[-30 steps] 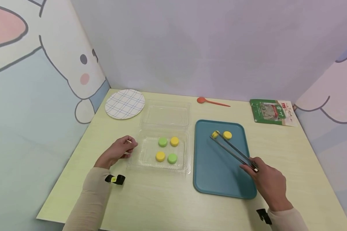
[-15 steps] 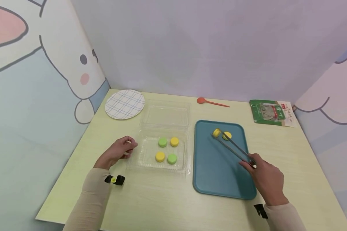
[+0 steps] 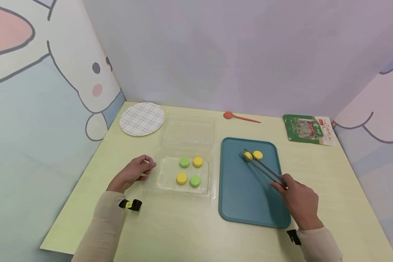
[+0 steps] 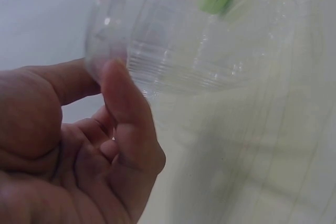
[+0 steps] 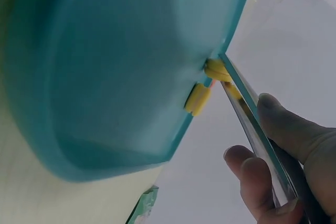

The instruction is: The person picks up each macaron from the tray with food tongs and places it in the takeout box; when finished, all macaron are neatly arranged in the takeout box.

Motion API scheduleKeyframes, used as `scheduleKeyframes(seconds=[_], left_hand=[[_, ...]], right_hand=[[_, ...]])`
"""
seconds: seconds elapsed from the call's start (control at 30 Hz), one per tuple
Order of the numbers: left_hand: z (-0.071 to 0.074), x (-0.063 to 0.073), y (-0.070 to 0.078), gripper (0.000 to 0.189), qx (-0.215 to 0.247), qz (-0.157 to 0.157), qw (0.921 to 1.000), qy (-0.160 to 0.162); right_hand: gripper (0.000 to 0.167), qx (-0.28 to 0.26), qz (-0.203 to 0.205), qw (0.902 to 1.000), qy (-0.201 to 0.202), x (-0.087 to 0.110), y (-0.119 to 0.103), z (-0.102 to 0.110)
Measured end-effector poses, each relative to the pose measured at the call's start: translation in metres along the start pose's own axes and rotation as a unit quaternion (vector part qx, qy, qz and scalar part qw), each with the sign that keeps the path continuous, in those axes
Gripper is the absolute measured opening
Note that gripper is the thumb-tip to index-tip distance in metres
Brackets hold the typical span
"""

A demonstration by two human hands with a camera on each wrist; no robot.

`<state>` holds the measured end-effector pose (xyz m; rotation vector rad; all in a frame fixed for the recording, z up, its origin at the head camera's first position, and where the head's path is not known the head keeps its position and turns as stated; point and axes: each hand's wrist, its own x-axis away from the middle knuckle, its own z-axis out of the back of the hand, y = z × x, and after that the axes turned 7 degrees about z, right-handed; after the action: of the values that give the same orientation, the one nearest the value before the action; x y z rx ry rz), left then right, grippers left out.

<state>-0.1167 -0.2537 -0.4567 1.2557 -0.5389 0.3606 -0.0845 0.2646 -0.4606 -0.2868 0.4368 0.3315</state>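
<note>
My right hand (image 3: 302, 202) grips metal tongs (image 3: 269, 170) over a teal tray (image 3: 242, 196). Between the tong tips sits a yellow macaron (image 3: 247, 156), right beside a second yellow macaron (image 3: 258, 155). In the right wrist view, the macaron at the tips (image 5: 218, 70) is close to the other one (image 5: 198, 99). My left hand (image 3: 132, 173) pinches the left edge of a clear plastic container (image 3: 165, 182), thumb and forefinger on its rim in the left wrist view. Inside lie two green macarons (image 3: 184, 162) and two yellow ones (image 3: 181, 178). The container's lid (image 3: 188, 131) lies folded back.
A checked plate (image 3: 142, 119) lies at the back left. Behind the tray is a red spoon (image 3: 228, 115). A green and white food pouch (image 3: 306, 129) lies at the back right, near the wall (image 3: 216, 54).
My right hand has shifted slightly left. The macaron between the tong tips has moved a little right and nearer me, after looking tipped on edge. My left hand has stayed in place.
</note>
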Motion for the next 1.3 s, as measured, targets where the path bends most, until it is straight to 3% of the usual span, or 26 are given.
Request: scheduleKeyframes(seconds=[0.3,0.37,0.57,0.6,0.97,1.3], left_hand=[[-0.001,0.002,0.002,0.017,0.001,0.000,1.0000,-0.001],[-0.001,0.003,0.004,0.017,0.003,0.000,1.0000,0.000],[-0.001,0.004,0.006,0.019,0.002,-0.001,1.0000,0.000],[-0.001,0.004,0.006,0.019,0.001,-0.001,1.0000,0.000],[-0.001,0.004,0.007,0.019,0.002,0.004,1.0000,-0.001],[0.000,0.000,0.003,0.019,-0.003,0.006,1.0000,0.000]], right_hand=[[0.084,0.001,0.010,0.9999,0.011,-0.003,-0.004,0.001],[0.075,-0.001,0.010,0.9999,0.006,-0.004,-0.005,0.001],[0.073,-0.009,0.016,0.9998,0.006,-0.009,-0.012,0.003],[0.079,-0.011,0.020,0.9997,0.010,-0.010,-0.013,0.003],[0.081,-0.022,0.058,0.9975,0.033,-0.027,-0.033,0.011],[0.068,-0.057,0.086,0.9947,0.007,-0.042,-0.056,0.013]])
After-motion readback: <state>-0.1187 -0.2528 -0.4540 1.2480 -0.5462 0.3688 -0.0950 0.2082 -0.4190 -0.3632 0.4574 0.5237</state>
